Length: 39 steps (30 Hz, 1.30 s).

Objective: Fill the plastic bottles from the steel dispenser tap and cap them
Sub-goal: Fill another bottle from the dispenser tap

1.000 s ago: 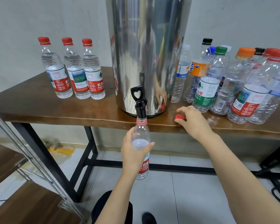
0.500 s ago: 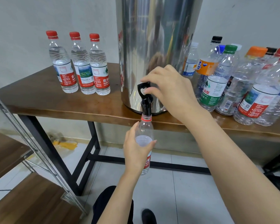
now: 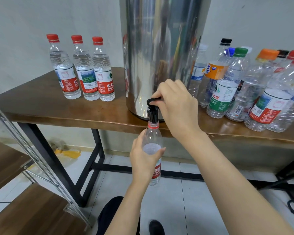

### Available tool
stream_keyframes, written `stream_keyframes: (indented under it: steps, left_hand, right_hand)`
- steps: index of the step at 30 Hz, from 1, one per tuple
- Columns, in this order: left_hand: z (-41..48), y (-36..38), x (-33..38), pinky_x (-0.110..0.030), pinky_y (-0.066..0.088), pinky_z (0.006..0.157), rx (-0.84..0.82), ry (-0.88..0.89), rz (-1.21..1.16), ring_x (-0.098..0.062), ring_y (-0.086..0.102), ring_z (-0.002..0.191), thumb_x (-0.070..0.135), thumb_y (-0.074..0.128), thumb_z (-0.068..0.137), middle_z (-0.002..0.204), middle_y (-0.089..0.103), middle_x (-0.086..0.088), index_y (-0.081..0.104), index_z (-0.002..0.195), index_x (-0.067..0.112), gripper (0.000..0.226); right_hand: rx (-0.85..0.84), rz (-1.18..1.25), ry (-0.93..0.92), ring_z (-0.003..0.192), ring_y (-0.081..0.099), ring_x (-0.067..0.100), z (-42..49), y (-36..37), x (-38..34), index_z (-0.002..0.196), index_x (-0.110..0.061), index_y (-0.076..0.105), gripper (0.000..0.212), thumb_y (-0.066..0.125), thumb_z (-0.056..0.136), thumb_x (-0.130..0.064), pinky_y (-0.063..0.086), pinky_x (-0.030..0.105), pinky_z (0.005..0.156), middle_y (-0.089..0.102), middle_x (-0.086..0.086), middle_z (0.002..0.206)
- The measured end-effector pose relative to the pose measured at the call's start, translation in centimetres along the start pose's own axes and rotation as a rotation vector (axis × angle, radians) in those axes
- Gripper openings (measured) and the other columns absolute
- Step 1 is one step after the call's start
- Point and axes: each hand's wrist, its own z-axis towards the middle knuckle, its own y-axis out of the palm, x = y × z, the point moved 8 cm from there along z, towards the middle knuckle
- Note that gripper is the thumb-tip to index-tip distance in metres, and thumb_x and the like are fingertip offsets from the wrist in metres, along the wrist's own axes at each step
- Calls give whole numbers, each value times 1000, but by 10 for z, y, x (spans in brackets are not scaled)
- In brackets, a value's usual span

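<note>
A tall steel dispenser (image 3: 161,53) stands on the wooden table (image 3: 41,102). Its black tap (image 3: 152,112) juts over the table's front edge. My left hand (image 3: 143,160) grips an uncapped clear bottle with a red label (image 3: 154,138) and holds its mouth up under the spout. My right hand (image 3: 176,106) pinches the black tap lever, which is tilted forward and down. The bottle's neck looks empty; my left hand hides most of its body, so I cannot tell the water level. The red cap is hidden behind my right hand.
Three red-capped filled bottles (image 3: 82,68) stand left of the dispenser. Several mixed capped bottles (image 3: 244,85) crowd the table to the right. A metal-framed wooden shelf (image 3: 15,167) is at the lower left. My shoe (image 3: 156,227) is on the tiled floor below.
My right hand left the red cap on the table, rose to the tap lever, and has pulled it forward and down. My left hand kept the bottle under the spout.
</note>
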Motion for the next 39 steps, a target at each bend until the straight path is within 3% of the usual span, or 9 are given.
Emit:
stream_keyframes:
  steps: [4, 6, 8, 12, 16, 20, 24, 32, 39]
  left_hand:
    - [0, 1, -2, -38, 44, 109, 4, -4, -20, -9, 49, 127, 23, 89, 69, 135, 55, 12, 51, 140, 28, 81]
    - [0, 2, -3, -40, 45, 108, 10, -8, -34, -8, 50, 126, 24, 89, 69, 136, 56, 11, 51, 140, 29, 81]
    - [1, 3, -4, -40, 46, 107, 16, -15, -49, -7, 51, 125, 23, 89, 68, 134, 57, 11, 52, 138, 31, 79]
    - [0, 4, -5, -40, 47, 106, 21, -23, -77, -5, 52, 124, 16, 88, 68, 130, 60, 12, 55, 134, 32, 75]
    - [1, 5, -6, -42, 47, 106, 19, -16, -79, -7, 53, 125, 19, 88, 68, 132, 59, 11, 54, 136, 31, 77]
    - [2, 5, -5, -44, 47, 105, 13, -6, -68, -10, 53, 125, 28, 88, 66, 132, 58, 14, 52, 134, 37, 78]
    - [2, 5, -5, -45, 49, 102, 17, 2, -43, -11, 53, 123, 26, 88, 69, 131, 58, 14, 51, 134, 36, 76]
    - [-8, 2, -1, -39, 47, 105, 46, -12, -79, -6, 50, 121, 20, 88, 71, 129, 56, 14, 49, 134, 34, 75]
    - [-9, 3, 1, -41, 47, 106, 81, 0, -60, -8, 52, 123, 19, 88, 71, 132, 57, 12, 49, 136, 30, 77]
  right_hand:
    - [128, 50, 35, 73, 53, 18, -38, 0, 2, 75, -10, 63, 14, 70, 77, 2, 42, 33, 46, 58, 0, 76]
    - [155, 64, 61, 75, 54, 17, -49, 0, 3, 78, -10, 67, 12, 70, 80, 2, 45, 33, 48, 61, 0, 78]
    - [125, 66, 77, 80, 53, 15, -50, -1, 3, 81, -12, 68, 7, 74, 83, -14, 45, 29, 51, 63, -2, 82]
    - [67, 32, 147, 88, 52, 14, -50, 0, -1, 83, -17, 64, 41, 70, 81, -58, 34, 18, 53, 61, -6, 88]
    - [73, 43, 235, 88, 51, 16, -48, 2, 2, 80, -18, 63, 26, 75, 83, -41, 34, 19, 57, 60, -8, 83]
    - [-52, 284, 258, 92, 47, 12, -45, 6, 25, 89, -20, 66, 13, 70, 88, -32, 37, 21, 72, 60, -16, 87]
    - [-168, 448, 293, 97, 47, 11, -39, 15, 53, 96, -22, 69, 10, 67, 89, -30, 43, 29, 77, 63, -22, 96]
    - [-33, 542, 346, 96, 48, 4, -52, 30, 58, 93, -20, 68, 5, 63, 94, -20, 37, 13, 82, 64, -17, 110]
    - [-16, 576, 337, 102, 55, 13, -54, 33, 57, 94, -18, 68, 10, 61, 94, -24, 44, 23, 83, 64, -15, 111]
